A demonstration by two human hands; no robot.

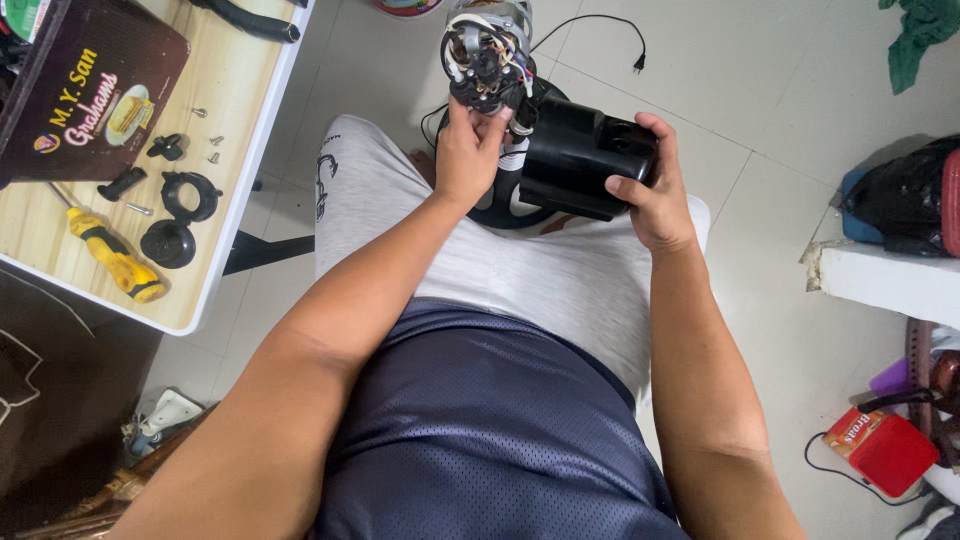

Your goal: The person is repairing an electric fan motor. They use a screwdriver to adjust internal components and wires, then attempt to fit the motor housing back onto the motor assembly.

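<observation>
I sit with a partly dismantled electric motor unit over my lap. My left hand pinches the exposed motor head, a black core with copper windings and coloured wires. My right hand grips the black plastic housing from the right side. A black power cord with a plug trails from the unit over the white tiled floor.
At left a wooden-topped table carries a yellow-handled screwdriver, black plastic parts, loose screws and a brown box. A red box, a white ledge and a green cloth lie to the right.
</observation>
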